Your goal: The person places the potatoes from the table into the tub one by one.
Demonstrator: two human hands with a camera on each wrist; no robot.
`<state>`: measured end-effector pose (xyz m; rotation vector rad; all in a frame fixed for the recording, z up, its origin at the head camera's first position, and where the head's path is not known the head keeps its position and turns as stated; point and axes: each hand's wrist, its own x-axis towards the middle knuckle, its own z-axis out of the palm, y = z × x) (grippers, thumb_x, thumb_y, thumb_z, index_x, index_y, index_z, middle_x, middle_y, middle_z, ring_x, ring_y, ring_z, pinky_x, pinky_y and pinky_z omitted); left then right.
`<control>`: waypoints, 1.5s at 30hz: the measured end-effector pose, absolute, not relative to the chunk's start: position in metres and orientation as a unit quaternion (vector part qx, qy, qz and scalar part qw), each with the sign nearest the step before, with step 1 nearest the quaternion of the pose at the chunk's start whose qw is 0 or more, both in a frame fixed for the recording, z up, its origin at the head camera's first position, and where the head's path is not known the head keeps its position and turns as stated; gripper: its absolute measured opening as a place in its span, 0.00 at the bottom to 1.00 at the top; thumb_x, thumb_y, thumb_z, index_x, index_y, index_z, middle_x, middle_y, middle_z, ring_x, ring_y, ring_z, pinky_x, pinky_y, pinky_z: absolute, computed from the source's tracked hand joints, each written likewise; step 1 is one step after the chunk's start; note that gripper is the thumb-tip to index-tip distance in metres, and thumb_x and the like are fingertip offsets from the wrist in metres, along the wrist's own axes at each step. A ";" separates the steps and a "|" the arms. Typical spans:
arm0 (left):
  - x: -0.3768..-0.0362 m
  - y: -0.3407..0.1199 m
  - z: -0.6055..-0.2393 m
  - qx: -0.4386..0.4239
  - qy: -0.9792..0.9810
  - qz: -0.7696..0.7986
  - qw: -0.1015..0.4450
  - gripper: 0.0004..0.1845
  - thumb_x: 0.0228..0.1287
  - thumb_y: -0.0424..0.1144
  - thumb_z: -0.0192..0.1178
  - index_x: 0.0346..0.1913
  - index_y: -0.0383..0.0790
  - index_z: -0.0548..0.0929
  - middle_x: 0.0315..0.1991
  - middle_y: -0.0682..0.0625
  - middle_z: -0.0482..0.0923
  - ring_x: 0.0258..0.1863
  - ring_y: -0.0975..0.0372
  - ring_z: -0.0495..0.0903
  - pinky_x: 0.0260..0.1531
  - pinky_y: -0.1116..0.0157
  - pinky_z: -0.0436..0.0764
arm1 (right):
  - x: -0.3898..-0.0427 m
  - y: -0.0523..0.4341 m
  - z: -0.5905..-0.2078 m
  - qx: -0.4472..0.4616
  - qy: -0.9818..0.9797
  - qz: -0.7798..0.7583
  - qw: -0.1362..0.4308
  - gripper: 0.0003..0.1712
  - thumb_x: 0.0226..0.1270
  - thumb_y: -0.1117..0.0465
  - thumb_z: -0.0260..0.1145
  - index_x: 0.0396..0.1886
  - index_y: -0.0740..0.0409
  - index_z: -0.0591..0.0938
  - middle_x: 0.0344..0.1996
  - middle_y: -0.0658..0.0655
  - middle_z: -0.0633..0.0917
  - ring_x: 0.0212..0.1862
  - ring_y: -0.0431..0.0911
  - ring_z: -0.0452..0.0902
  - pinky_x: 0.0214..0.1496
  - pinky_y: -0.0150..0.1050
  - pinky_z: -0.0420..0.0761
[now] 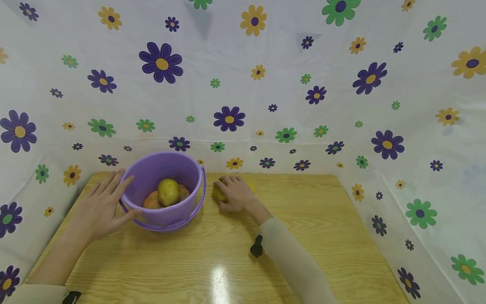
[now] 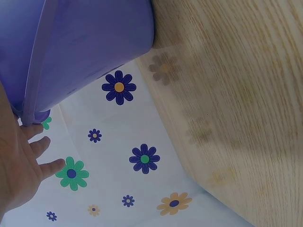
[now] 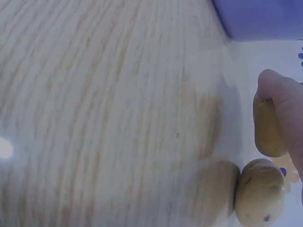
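Head view looks forward and down from above onto the wooden table (image 1: 235, 253), floral cloth behind; purple bucket (image 1: 163, 190) left of centre. Left wrist view very close, tilted, bucket wall (image 2: 90, 47) upper left of frame, table (image 2: 236, 94) on the right. Right wrist view close to the table (image 3: 104, 113), bucket (image 3: 260, 19) corner upper right. All three share bucket and table.

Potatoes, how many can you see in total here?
4, maybe more hidden. Two sit in the purple bucket: a yellow potato on a brown potato. The right hand grips a third potato; a fourth potato lies beside it.
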<state>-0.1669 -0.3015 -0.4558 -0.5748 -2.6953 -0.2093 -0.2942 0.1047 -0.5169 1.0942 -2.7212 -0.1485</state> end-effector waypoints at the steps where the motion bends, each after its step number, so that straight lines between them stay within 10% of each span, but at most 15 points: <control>1: -0.167 -0.302 -0.456 -0.204 -0.958 -0.074 0.188 0.53 0.66 0.68 0.63 0.84 0.41 0.57 0.86 0.34 0.51 0.84 0.39 0.55 0.81 0.37 0.58 | -0.294 0.105 -0.516 0.371 -0.922 -0.045 0.105 0.40 0.66 0.37 0.69 0.74 0.46 0.73 0.70 0.57 0.78 0.68 0.54 0.78 0.75 0.53 0.77; 45: -0.166 -0.301 -0.454 -0.199 -0.959 -0.085 0.183 0.54 0.64 0.68 0.64 0.83 0.40 0.60 0.86 0.36 0.50 0.86 0.40 0.52 0.74 0.30 0.63 | -0.272 0.120 -0.488 0.366 -0.896 0.048 0.246 0.41 0.56 0.43 0.76 0.69 0.48 0.77 0.65 0.58 0.82 0.59 0.54 0.84 0.62 0.51 0.86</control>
